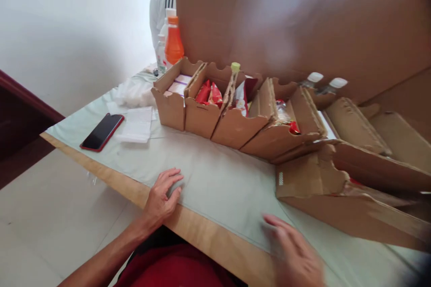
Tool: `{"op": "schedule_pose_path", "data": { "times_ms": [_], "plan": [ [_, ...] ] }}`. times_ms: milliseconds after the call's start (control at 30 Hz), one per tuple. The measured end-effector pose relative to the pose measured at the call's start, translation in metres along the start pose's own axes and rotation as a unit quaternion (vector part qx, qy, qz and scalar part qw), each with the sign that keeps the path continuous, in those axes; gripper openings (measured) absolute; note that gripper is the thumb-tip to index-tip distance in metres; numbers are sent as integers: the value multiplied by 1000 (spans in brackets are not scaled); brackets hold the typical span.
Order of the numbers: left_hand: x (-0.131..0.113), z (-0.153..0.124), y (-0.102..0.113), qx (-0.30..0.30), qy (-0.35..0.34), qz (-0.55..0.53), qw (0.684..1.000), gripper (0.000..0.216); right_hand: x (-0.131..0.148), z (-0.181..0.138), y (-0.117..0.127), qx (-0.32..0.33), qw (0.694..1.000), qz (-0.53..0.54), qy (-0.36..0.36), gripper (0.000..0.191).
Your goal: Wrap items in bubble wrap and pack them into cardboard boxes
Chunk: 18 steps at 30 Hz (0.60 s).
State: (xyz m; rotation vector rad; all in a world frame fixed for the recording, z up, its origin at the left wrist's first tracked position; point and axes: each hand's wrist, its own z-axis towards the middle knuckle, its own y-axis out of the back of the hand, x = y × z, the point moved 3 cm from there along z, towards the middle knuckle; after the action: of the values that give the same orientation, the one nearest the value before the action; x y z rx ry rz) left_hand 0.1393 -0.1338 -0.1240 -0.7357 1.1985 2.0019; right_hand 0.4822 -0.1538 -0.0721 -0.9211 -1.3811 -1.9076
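My left hand (162, 197) lies flat on the near edge of the table (188, 226), fingers spread, holding nothing. My right hand (293, 251) hovers over the pale green cloth (218, 175) near the front edge. It is blurred by motion, its fingers stretched out and empty. The nearest thing to it is a flattened cardboard box (336, 188) just beyond. A row of open cardboard boxes (232, 112) stands across the middle of the table, holding red snack packets (209, 93) and other wrapped items.
A red-cased phone (102, 132) and a white paper (137, 124) lie at the left. An orange bottle (173, 41) stands behind the boxes, next to a person in a white top (160, 4). A large cardboard sheet (303, 22) rises behind. Two white-capped bottles (325, 83) show at right.
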Motion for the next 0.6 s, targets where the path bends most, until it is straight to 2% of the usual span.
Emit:
{"op": "schedule_pose_path", "data": {
  "times_ms": [33,67,100,167,233,300,367,433,467,533,600],
  "plan": [
    [2,-2,6,-9,-2,-5,1000,25,18,10,-37,92,992,1,91,23],
    [2,-4,11,-14,-3,-12,1000,24,37,21,-74,158,970,1,186,23],
    [1,-6,17,-21,-4,-21,1000,24,56,32,-110,198,942,-6,272,26],
    [-4,-13,27,-36,-6,-44,998,25,93,56,-180,235,895,-46,376,36],
    [-9,-22,36,-46,-3,-70,997,26,130,74,-248,277,857,-102,423,50],
    [-12,-31,44,-45,6,-94,995,27,165,86,-309,322,829,-146,434,60],
    [-12,-37,52,-41,21,-114,992,26,192,92,-353,359,812,-155,433,47],
    [-7,-39,61,-42,60,-131,989,23,206,92,-372,375,810,-151,425,29],
    [-2,-39,66,-44,93,-141,985,21,208,90,-371,369,816,-140,422,26],
    [9,-38,76,-53,174,-166,969,19,199,86,-347,339,834,-94,425,29],
    [19,-40,85,-67,237,-183,952,20,173,82,-299,309,843,-32,438,35]
  ]
}}
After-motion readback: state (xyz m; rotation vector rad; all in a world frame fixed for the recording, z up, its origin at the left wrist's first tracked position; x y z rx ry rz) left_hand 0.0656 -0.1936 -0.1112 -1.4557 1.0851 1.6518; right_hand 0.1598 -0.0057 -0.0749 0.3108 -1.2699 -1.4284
